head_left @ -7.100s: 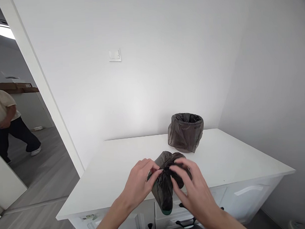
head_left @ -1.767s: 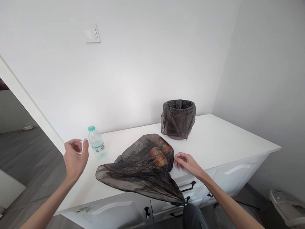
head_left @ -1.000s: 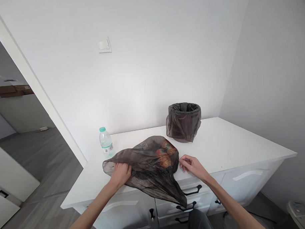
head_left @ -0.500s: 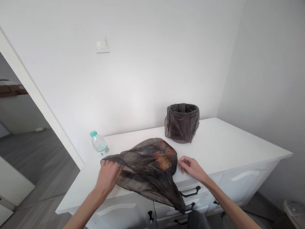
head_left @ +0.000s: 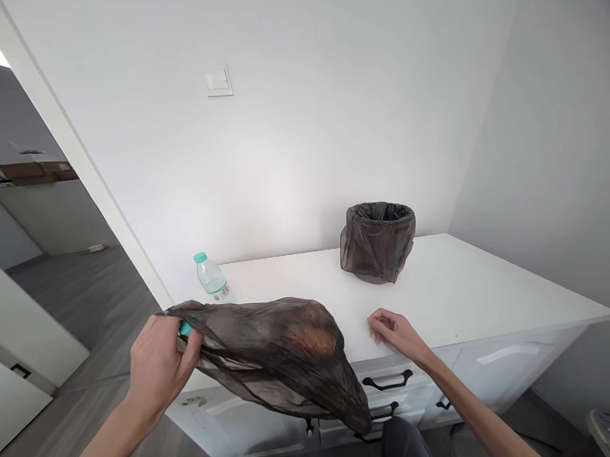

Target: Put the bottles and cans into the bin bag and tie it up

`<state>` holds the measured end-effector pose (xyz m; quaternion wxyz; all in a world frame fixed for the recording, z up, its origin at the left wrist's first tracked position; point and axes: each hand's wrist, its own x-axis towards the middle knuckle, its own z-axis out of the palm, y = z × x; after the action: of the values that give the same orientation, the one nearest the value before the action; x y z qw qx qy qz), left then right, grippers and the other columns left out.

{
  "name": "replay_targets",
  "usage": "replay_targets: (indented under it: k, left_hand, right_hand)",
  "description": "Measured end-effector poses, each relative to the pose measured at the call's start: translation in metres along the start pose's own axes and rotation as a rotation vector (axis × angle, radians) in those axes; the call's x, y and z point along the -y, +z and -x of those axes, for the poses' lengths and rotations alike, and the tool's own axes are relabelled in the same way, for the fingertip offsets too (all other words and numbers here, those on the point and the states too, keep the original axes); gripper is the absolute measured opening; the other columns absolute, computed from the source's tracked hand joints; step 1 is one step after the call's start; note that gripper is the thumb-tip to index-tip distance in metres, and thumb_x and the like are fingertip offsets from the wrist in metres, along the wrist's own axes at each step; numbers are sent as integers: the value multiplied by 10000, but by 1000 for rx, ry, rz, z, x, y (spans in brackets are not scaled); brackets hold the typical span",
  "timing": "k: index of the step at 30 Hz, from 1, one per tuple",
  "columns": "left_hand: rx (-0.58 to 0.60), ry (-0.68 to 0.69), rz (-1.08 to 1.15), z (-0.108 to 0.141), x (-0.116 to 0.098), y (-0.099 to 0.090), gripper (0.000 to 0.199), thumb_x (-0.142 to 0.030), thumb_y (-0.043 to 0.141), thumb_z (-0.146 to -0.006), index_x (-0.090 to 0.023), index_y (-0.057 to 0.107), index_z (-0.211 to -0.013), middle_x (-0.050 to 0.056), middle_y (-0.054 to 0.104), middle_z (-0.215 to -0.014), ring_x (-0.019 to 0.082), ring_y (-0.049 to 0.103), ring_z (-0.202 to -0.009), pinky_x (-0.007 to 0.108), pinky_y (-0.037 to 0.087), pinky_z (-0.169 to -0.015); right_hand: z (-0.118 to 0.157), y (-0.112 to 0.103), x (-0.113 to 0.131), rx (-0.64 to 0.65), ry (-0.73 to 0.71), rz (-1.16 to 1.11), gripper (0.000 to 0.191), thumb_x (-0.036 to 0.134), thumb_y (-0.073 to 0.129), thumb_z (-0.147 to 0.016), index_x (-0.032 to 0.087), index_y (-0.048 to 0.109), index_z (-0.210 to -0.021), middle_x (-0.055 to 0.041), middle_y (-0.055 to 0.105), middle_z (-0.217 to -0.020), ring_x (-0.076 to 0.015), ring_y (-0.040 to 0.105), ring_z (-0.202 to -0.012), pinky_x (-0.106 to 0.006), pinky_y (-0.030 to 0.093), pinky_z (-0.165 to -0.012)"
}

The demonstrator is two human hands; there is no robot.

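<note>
Black bag point(head_left: 268, 330) could tear or spill if left hand point(head_left: 159, 357), gripping thin film and teal cap point(head_left: 185, 328), pulls hard; right hand point(head_left: 401, 335) empty, fingers curled closed

White desk point(head_left: 487, 289), drawers and cupboard doors below. Bin wrapped in dark liner point(head_left: 378, 246) stands near back edge, right of middle. Clear bottle with teal cap point(head_left: 211, 278) at left rear, base hidden. Small dark speck point(head_left: 456, 336) near front edge.

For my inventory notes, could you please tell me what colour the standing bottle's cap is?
The cap is turquoise, clearest in the head view.
</note>
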<state>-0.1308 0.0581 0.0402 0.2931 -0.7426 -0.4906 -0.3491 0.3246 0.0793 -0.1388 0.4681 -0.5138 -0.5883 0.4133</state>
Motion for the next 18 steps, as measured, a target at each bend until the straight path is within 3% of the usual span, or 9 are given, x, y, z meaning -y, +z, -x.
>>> replay_targets:
  k: [3,7,10,13,15,18]
  left_hand:
    - [4,28,-5,-1,-3,-3,291,-340,442,-965,-276,420,-682,36,514,-581,258,521,-614,362,410,-590]
    - [35,108,-2,-4,-7,-1,325,-369,462,-948,-279,387,-645,6,458,-518,243,509,-555,370,456,-620]
    - [61,141,-5,-6,-12,1,314,-385,463,-952,-274,438,-659,4,484,-521,247,546,-563,395,511,-702]
    - [56,164,-22,-8,-16,3,325,-399,448,-979,-264,490,-686,11,537,-541,248,564,-562,419,539,-766]
    - [37,191,-23,-7,-15,3,305,-404,450,-1000,-243,559,-766,36,630,-633,261,633,-652,427,544,-836]
    - [16,216,1,0,-5,2,263,-425,469,-1024,-213,624,-1021,83,748,-893,306,701,-1009,421,525,-947]
  right_hand:
    - [-1,7,-4,-65,-20,24,387,612,592,-933,229,643,-905,-41,688,-800,-214,642,-722,-364,501,-711]
    - [5,40,22,-118,-236,189,440,554,608,-940,272,621,-1277,-114,659,-1265,-289,635,-1137,-436,512,-971]
    - [7,75,59,25,-415,394,747,534,706,-875,327,431,-1538,-116,440,-1570,-340,421,-1439,-485,383,-1169]
    - [-2,105,89,211,-498,599,1032,568,794,-775,351,262,-1632,-106,202,-1708,-396,166,-1568,-564,223,-1254]
    - [-12,119,101,305,-481,721,1043,597,787,-766,346,264,-1634,-109,130,-1733,-421,64,-1587,-636,122,-1257]
    - [-25,130,111,358,-374,857,934,608,762,-786,307,387,-1587,-146,173,-1724,-448,85,-1579,-699,102,-1225]
